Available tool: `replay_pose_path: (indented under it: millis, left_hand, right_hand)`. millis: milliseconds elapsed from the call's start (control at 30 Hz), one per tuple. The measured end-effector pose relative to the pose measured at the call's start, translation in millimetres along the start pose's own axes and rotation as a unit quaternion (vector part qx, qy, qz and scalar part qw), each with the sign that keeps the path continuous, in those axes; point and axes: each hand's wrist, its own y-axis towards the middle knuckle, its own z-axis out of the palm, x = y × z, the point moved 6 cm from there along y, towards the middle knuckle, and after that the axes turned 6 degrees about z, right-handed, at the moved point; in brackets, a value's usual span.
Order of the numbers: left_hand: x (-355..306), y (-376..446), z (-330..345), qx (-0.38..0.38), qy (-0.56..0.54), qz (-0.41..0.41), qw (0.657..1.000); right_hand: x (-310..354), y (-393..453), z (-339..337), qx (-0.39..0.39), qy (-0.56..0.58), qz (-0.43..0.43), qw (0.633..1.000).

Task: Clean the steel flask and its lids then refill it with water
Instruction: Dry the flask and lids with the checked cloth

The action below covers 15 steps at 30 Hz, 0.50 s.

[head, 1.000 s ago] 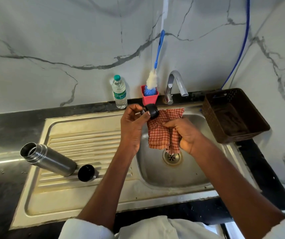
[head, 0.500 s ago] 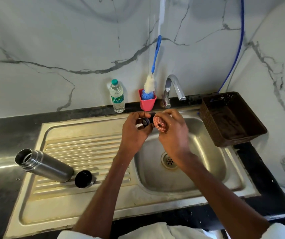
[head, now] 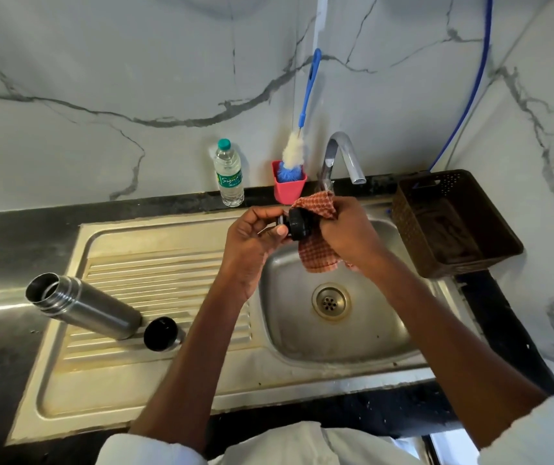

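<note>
Both hands work above the sink (head: 168,391): the left hand (head: 252,236) pinches the black lid (head: 299,224), the right hand (head: 349,233) grips the checked cloth (head: 319,260) against it.

The checked cloth (head: 317,229) now hangs unbunched beside the lid (head: 297,225).

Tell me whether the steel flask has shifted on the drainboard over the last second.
No. The steel flask lies across the same drainboard ribs, base beside the black cup lid; only the camera moved.
</note>
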Motion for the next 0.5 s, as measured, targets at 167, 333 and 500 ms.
replay_pose_path:
  millis: [167,333,500]
  left_hand:
    - [-2,4,1,-0.022,0.029,0.008,0.999]
    - [-2,4,-1,-0.021,0.038,-0.011,0.999]
    - [-9,5,-3,-0.018,0.033,-0.009,0.999]
  right_hand:
    - [17,-24,3,-0.087,-0.186,-0.230,0.951]
    - [12,-8,1,-0.065,-0.065,-0.075,0.993]
    - [18,-15,3,-0.084,-0.072,-0.112,0.987]
